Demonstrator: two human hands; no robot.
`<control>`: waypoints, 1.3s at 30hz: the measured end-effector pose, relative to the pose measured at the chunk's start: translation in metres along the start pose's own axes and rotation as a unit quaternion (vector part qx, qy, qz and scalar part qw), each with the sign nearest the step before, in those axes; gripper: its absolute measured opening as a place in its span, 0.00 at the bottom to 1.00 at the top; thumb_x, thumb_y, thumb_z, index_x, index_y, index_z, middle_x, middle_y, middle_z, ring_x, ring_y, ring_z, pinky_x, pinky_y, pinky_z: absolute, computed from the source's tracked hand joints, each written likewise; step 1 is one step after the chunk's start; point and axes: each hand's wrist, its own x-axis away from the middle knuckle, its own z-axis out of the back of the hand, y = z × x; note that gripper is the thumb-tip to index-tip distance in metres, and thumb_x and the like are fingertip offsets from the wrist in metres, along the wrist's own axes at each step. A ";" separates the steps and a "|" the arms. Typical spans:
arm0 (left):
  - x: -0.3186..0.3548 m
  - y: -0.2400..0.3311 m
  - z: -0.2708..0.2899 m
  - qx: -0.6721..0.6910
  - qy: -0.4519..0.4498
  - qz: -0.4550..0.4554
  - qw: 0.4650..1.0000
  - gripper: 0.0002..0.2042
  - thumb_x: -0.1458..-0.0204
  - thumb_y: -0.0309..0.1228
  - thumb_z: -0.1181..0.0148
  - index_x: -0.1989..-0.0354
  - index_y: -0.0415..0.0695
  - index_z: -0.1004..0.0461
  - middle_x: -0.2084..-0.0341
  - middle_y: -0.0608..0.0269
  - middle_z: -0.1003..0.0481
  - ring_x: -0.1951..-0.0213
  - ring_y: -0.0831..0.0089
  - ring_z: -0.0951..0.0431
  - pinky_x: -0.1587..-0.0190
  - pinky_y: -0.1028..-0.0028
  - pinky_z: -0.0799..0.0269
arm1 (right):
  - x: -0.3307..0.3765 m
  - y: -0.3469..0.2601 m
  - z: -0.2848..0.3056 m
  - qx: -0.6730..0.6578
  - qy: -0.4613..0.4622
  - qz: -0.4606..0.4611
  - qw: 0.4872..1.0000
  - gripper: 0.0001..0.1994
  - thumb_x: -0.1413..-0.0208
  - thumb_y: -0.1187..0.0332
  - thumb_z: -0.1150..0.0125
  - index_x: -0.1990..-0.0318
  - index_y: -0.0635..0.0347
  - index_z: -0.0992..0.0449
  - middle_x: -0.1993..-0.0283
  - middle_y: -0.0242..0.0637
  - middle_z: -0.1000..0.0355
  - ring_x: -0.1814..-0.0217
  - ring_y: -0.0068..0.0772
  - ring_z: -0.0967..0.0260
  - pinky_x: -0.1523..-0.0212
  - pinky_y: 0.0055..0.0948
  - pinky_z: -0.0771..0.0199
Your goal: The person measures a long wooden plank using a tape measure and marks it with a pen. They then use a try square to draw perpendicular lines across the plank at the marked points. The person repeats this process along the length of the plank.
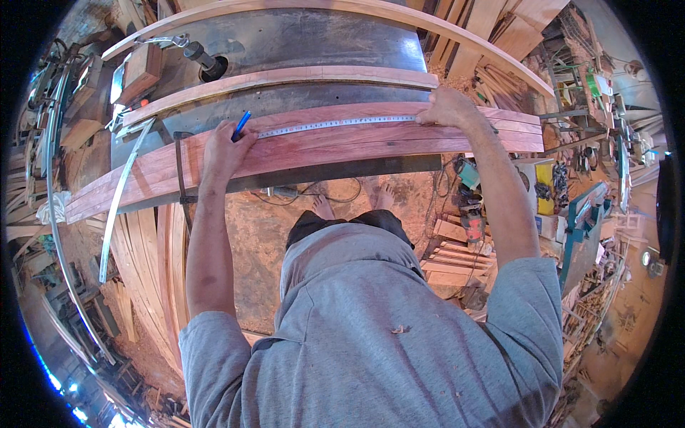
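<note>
Reddish wooden planks (342,141) lie side by side across the metal machine table (357,168). A white measuring tape (335,124) stretches along their top, between my two hands. My left hand (228,152) is closed around a blue pen (242,125) and rests on the planks at the tape's left end. Whether its fingers also grip the tape is hidden. Near the planks' right part, my right hand (449,110) is closed on the tape's other end. A dark bar clamp (180,167) spans the planks just left of my left hand.
Beyond the planks lie a narrower wooden strip (285,80) and a long curved one (328,6). A metal straightedge (123,200) crosses the left end. Boards (146,264) stand below left. Cut wood pieces (457,260) and a red power tool (472,225) lie at right.
</note>
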 end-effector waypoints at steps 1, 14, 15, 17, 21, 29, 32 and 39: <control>0.000 0.001 0.000 -0.001 0.001 -0.001 1.000 0.13 0.46 0.38 0.29 0.66 0.41 0.20 0.64 0.55 0.23 0.60 0.56 0.20 0.55 0.60 0.26 | 0.000 0.000 0.001 0.000 -0.002 -0.002 1.000 0.31 0.56 0.43 0.24 0.58 0.65 0.16 0.53 0.55 0.19 0.48 0.53 0.20 0.45 0.48 0.21; -0.004 -0.012 -0.003 -0.005 0.018 -0.040 0.999 0.13 0.47 0.39 0.28 0.65 0.41 0.19 0.66 0.52 0.22 0.61 0.53 0.20 0.56 0.59 0.27 | -0.013 0.012 -0.007 0.043 0.007 0.033 0.999 0.33 0.59 0.46 0.23 0.57 0.71 0.19 0.53 0.61 0.20 0.48 0.58 0.20 0.45 0.48 0.22; -0.008 -0.014 -0.008 0.006 0.021 -0.049 0.999 0.14 0.47 0.40 0.28 0.64 0.41 0.19 0.66 0.52 0.22 0.62 0.53 0.20 0.57 0.59 0.27 | -0.020 0.017 -0.015 0.062 0.005 0.047 0.997 0.32 0.59 0.47 0.23 0.57 0.71 0.19 0.53 0.61 0.20 0.48 0.58 0.20 0.45 0.48 0.22; -0.001 -0.020 -0.007 0.028 0.065 -0.058 0.996 0.13 0.44 0.41 0.30 0.63 0.42 0.18 0.69 0.54 0.22 0.65 0.60 0.22 0.60 0.63 0.27 | -0.011 0.005 -0.007 0.036 0.019 0.059 0.997 0.31 0.56 0.46 0.26 0.59 0.71 0.16 0.57 0.62 0.20 0.50 0.59 0.20 0.46 0.49 0.20; 0.018 0.002 -0.004 0.306 0.154 -0.028 0.939 0.16 0.33 0.41 0.41 0.64 0.40 0.18 0.74 0.63 0.23 0.70 0.76 0.24 0.66 0.72 0.28 | -0.006 0.004 -0.004 0.013 0.016 0.046 0.999 0.32 0.55 0.45 0.26 0.59 0.73 0.17 0.57 0.62 0.20 0.51 0.59 0.20 0.46 0.49 0.21; 0.039 0.034 -0.022 0.368 0.077 -0.070 0.924 0.12 0.34 0.34 0.39 0.63 0.37 0.17 0.69 0.64 0.18 0.68 0.79 0.22 0.64 0.75 0.25 | 0.002 -0.010 0.008 0.034 -0.003 0.043 0.998 0.30 0.57 0.48 0.24 0.61 0.72 0.17 0.59 0.62 0.20 0.52 0.58 0.19 0.47 0.49 0.20; 0.032 0.039 -0.021 0.303 0.046 -0.139 0.941 0.07 0.41 0.26 0.34 0.59 0.36 0.16 0.63 0.59 0.15 0.61 0.72 0.17 0.56 0.72 0.21 | -0.002 -0.001 0.001 -0.023 0.009 0.022 0.999 0.29 0.59 0.49 0.22 0.64 0.72 0.18 0.61 0.61 0.20 0.53 0.57 0.19 0.49 0.48 0.20; 0.024 0.040 -0.026 0.238 -0.003 -0.118 0.964 0.09 0.45 0.23 0.32 0.57 0.36 0.16 0.59 0.57 0.15 0.56 0.72 0.17 0.50 0.73 0.22 | -0.005 0.009 -0.009 -0.054 0.045 0.030 0.997 0.28 0.61 0.51 0.20 0.68 0.72 0.20 0.63 0.59 0.20 0.57 0.58 0.19 0.53 0.49 0.20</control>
